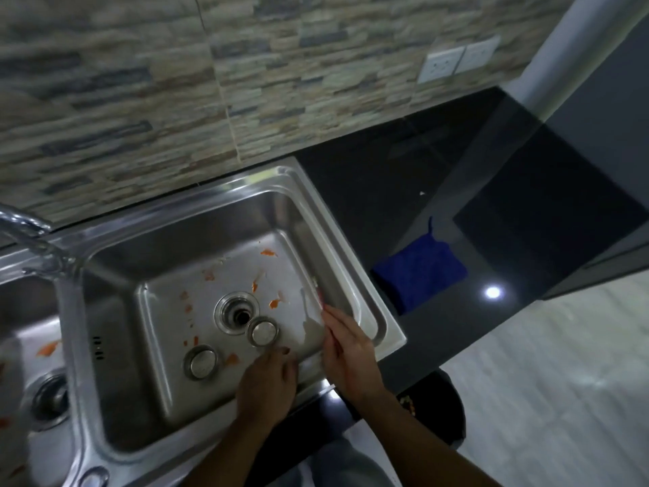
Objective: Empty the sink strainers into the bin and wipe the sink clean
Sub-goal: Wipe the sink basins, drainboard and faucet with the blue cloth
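Observation:
The right basin of a steel double sink (351,275) holds scattered orange peel scraps (268,253) around an uncovered drain hole (241,315). Two round metal strainers lie on the basin floor: one (262,332) just beside the drain, the other (200,362) nearer the front left. My left hand (270,377) reaches in from the front, its fingertips right at the near edge of the strainer beside the drain, holding nothing. My right hand (347,349) is over the basin's right wall, fingers straight. A black bin (439,409) stands on the floor below the counter edge.
A folded blue cloth (419,272) lies on the black counter (386,191) right of the sink. The left basin (21,346) has its own drain (49,398) and more orange scraps. A chrome tap (31,233) arches at the back left. Wall sockets (456,59) sit on the stone-tiled wall.

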`<state>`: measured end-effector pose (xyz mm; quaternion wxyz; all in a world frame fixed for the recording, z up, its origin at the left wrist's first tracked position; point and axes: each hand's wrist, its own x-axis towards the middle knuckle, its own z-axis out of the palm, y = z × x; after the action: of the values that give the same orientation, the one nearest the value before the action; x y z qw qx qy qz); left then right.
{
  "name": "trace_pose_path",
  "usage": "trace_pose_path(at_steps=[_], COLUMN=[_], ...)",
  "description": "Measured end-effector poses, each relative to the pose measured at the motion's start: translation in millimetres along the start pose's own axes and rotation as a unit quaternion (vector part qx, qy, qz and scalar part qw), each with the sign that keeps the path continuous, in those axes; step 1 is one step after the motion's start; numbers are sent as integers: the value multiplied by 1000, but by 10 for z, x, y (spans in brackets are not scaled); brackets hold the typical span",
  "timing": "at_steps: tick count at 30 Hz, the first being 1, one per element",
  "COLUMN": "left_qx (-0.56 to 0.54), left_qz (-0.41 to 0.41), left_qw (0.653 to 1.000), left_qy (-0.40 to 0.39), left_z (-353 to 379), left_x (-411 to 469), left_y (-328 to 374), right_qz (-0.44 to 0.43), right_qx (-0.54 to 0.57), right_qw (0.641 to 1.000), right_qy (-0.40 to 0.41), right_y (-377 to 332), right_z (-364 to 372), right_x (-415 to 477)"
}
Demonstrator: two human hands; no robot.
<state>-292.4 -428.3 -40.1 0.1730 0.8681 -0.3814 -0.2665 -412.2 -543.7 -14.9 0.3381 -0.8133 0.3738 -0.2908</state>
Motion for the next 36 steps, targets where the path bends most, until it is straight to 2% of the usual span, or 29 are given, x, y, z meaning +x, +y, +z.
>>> trace_pose_path(at_steps=[4,6,8,11,17,20,22,29,36], left_qx=[30,59,79,118,128,123,119,103,102], left_qz=[68,95,86,81,99,91,92,86,71], left_qw=[997,994,993,989,986,987,988,990,992], left_qy=[10,12,15,47,48,46,37,40,16], left_z=[114,203,224,303,408,448,476,450,376], left_x=[-1,-51,-72,-48,-17,-12,-13,-7,-12], left_y=[286,409,477,412,362,323,296,315,377], right_qz=[-66,-71,-60,-87,-131,-153,-155,-141,-132], right_qx=[-38,-48,-70,-129,-285,-333,-347,-356,-300], right_qw=[997,994,986,970,904,870,860,852,887], right_qy=[-12,-71,-137,-184,-290,-330,-342,-358,-326], right_y=[131,234,338,466,733,837,898,1006,964], right_z=[-297,-461,-618,-761,-704,-610,-544,-364,-437], right_x=[427,698,974,1405,2149,2385,2515,2800,2727])
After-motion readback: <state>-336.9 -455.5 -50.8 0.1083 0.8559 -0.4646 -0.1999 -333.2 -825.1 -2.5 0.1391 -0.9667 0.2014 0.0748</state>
